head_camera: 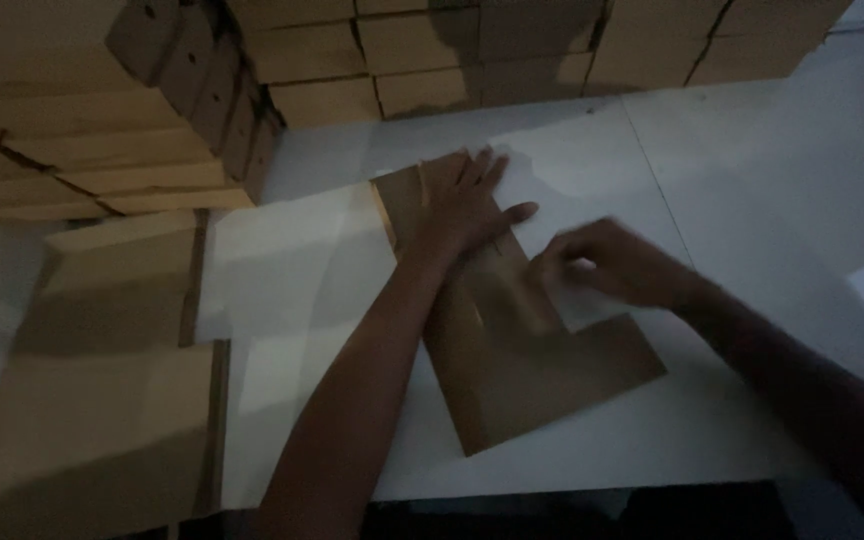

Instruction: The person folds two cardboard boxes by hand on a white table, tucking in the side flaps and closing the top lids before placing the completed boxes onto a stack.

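Where the head view looks down on the white desk, a flat brown cardboard blank lies near the desk's middle, its long axis running from the far-left, under the left hand, down toward the near edge, with a side flap branching off to the right.

Left hand: fully open, fingers spread and flat, palm pressed down on the far end of the blank. It grips nothing; it pins the cardboard to the desk. The forearm lies along the blank's long axis.

Right hand: blurred, fingers curled in toward the thumb, sitting just right of the blank's middle, where the side flap meets the main strip. It looks closed in a pinch, touching or just at the cardboard edge; whether it has the edge between its fingers I cannot tell in this light.

Key relation: the blank lies directly under the left hand and to the left of the right hand, so the right hand is the nearer one to the free flap, while the left sits on the far end.

Surroundings: stacked folded cardboard boxes along the far edge and the far-left corner; more flat cardboard sheets piled at the left edge; a pale sheet lies between that pile and the blank. Scene dim.
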